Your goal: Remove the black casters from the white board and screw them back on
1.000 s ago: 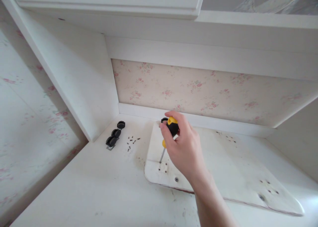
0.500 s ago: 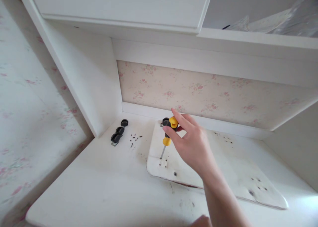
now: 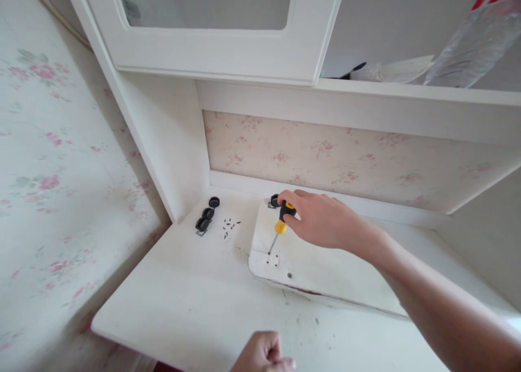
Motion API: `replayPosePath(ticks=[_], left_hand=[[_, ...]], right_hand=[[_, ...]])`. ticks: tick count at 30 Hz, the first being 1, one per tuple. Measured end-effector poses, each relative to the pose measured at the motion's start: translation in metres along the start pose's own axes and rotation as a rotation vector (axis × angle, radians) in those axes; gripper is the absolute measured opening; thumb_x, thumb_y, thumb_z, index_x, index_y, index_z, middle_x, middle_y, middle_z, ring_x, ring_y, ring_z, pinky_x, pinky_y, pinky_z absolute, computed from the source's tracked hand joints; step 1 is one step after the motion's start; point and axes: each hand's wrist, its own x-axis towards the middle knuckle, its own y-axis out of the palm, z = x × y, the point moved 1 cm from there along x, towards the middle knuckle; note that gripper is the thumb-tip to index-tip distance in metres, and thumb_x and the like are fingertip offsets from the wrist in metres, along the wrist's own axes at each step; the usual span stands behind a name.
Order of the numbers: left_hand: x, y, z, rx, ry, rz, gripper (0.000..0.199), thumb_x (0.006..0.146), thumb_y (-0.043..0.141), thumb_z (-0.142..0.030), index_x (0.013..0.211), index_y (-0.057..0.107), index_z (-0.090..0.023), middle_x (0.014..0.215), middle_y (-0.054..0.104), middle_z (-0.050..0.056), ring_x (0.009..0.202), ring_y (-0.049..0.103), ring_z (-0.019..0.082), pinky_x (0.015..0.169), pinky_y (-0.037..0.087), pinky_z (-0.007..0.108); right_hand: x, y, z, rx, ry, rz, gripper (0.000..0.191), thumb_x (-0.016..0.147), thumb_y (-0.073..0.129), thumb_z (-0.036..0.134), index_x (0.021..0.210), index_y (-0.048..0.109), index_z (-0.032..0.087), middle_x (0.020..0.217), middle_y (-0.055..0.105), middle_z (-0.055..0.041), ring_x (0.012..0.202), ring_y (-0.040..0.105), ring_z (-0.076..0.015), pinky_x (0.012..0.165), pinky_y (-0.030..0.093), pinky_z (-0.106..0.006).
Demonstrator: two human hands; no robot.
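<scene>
My right hand (image 3: 319,217) is closed around the yellow and black handle of a screwdriver (image 3: 280,226). The tool slants, its tip at one of several small holes near the corner of a white board (image 3: 260,236) that lies flat on the desk. Behind the handle, a black caster (image 3: 274,200) is on the board's far left corner, partly covered by my fingers. My left hand (image 3: 264,354) is curled into a fist low in the view; whatever its fingers hold, if anything, is hidden. Small dark screws (image 3: 230,227) are scattered left of the board.
Three black casters (image 3: 208,213) stand in a row on the white desk (image 3: 175,290), left of the screws. A cabinet (image 3: 220,52) hangs overhead, with a clear plastic bottle (image 3: 476,41) on its open shelf. A side panel (image 3: 158,139) bounds the desk's left.
My right hand has rolled over the screwdriver handle, its forearm now reaching in from the right. The left fist has come further into view. The camera view has shifted.
</scene>
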Motion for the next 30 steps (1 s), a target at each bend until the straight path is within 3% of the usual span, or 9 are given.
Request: replayPosePath(ticks=[3,6,10,12,15,18,21,26,30], left_hand=[[-0.020,-0.061,0.009,0.032,0.068,-0.253,0.044,0.077,0.062,-0.047,0.060,0.029,-0.023,0.057,0.024,-0.007,0.057,0.025,0.012,0.056,0.024,0.028],[-0.029,-0.106,0.019,0.094,0.069,-0.503,0.048,0.080,0.059,-0.050,0.062,0.023,-0.023,0.060,0.019,-0.007,0.057,0.022,0.011,0.056,0.023,0.026],[-0.027,-0.143,0.027,0.139,0.078,-0.680,0.051,0.081,0.055,-0.057,0.064,0.020,-0.023,0.061,0.017,-0.007,0.055,0.024,0.011,0.055,0.026,0.025],[-0.021,-0.161,0.024,0.235,0.107,-0.769,0.049,0.082,0.053,-0.059,0.066,0.022,-0.024,0.061,0.021,-0.007,0.055,0.030,0.012,0.055,0.028,0.024],[-0.006,-0.192,0.010,0.543,0.099,-0.868,0.036,0.086,0.047,-0.053,0.069,0.034,-0.024,0.061,0.036,-0.006,0.058,0.044,0.014,0.058,0.033,0.025],[0.013,-0.221,-0.007,0.737,0.067,-0.891,0.026,0.088,0.045,-0.048,0.080,0.049,-0.023,0.070,0.054,-0.002,0.064,0.055,0.017,0.062,0.038,0.027],[0.030,-0.240,-0.017,0.812,0.066,-0.923,0.027,0.087,0.046,-0.046,0.091,0.058,-0.022,0.091,0.062,0.004,0.076,0.061,0.019,0.069,0.041,0.028],[0.051,-0.253,-0.019,0.891,0.005,-1.020,0.039,0.089,0.043,-0.047,0.107,0.063,-0.019,0.115,0.060,0.010,0.082,0.064,0.021,0.073,0.043,0.030],[0.064,-0.261,-0.019,0.922,-0.038,-1.052,0.042,0.088,0.043,-0.047,0.109,0.066,-0.019,0.112,0.062,0.012,0.086,0.065,0.023,0.073,0.045,0.030]], right_hand=[[0.000,-0.002,-0.008,-0.050,0.006,0.013,0.034,0.090,0.048,0.048,0.111,0.062,0.025,0.094,0.071,-0.0114,0.078,0.067,-0.0317,0.064,0.043,-0.039],[0.003,-0.003,-0.012,-0.116,0.060,-0.025,0.042,0.092,0.039,0.054,0.103,0.062,0.021,0.078,0.069,-0.0123,0.071,0.066,-0.0321,0.058,0.041,-0.038],[0.009,-0.008,-0.016,0.072,-0.127,0.143,0.026,0.089,0.045,0.031,0.110,0.058,0.024,0.104,0.068,-0.0088,0.077,0.064,-0.0223,0.060,0.040,-0.032],[0.013,-0.010,-0.018,0.116,-0.177,0.205,0.027,0.087,0.049,0.033,0.111,0.059,0.025,0.113,0.065,-0.0075,0.080,0.064,-0.0202,0.064,0.041,-0.030],[0.017,-0.009,-0.021,0.079,-0.138,0.160,0.030,0.092,0.043,0.044,0.102,0.062,0.022,0.104,0.066,-0.0086,0.085,0.063,-0.0226,0.070,0.042,-0.032],[0.016,-0.007,-0.024,0.142,-0.200,0.148,0.028,0.095,0.038,0.032,0.106,0.061,0.023,0.112,0.064,-0.0063,0.090,0.063,-0.0204,0.075,0.042,-0.032],[0.010,-0.005,-0.025,0.208,-0.241,0.194,0.030,0.088,0.048,0.028,0.117,0.057,0.026,0.125,0.059,-0.0029,0.096,0.062,-0.0198,0.078,0.042,-0.031],[0.000,-0.002,-0.026,0.086,-0.032,0.093,0.035,0.095,0.036,0.044,0.117,0.056,0.026,0.118,0.064,-0.0043,0.086,0.064,-0.0253,0.072,0.042,-0.038],[-0.004,-0.003,-0.024,0.148,-0.164,0.156,0.030,0.091,0.042,0.031,0.118,0.053,0.029,0.130,0.056,-0.0024,0.078,0.063,-0.0183,0.067,0.042,-0.033]])
